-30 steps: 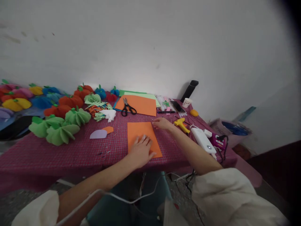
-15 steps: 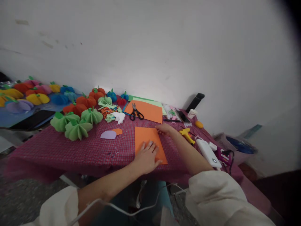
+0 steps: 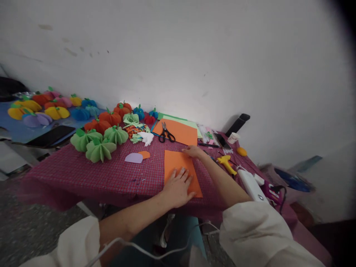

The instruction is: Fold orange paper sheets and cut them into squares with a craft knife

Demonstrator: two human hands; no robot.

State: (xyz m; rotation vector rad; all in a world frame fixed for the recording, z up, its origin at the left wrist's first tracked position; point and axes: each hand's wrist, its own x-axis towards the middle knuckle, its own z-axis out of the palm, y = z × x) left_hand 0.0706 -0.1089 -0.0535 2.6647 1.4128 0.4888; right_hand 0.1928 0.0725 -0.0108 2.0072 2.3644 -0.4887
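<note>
A sheet of orange paper (image 3: 174, 159) lies on the checked tablecloth in front of me, its right side slanting toward the near edge. My left hand (image 3: 179, 187) rests flat on the lower part of the paper with the fingers spread. At the paper's far right corner, my right hand (image 3: 193, 151) has its fingers close together and bent over the edge; its thumb is mostly hidden. Black-handled scissors (image 3: 166, 134) lie beyond, on a stack of coloured sheets topped by orange paper (image 3: 183, 132). Left of my hands are a purple paper cutout (image 3: 134, 158) and a small orange cutout (image 3: 145, 154).
Green paper pumpkins (image 3: 100, 149) and several other coloured ones stand at the left. Paper scraps (image 3: 136, 129) are piled beside them. To the right lie a yellow glue gun (image 3: 226, 163), a white power bank (image 3: 252, 184) and a paper cup (image 3: 233, 138). A white cable (image 3: 147, 256) crosses my lap.
The view has turned slightly left, so everything appears further right. My right hand has shifted a little left along the paper's far edge. My left hand stays on the paper.
</note>
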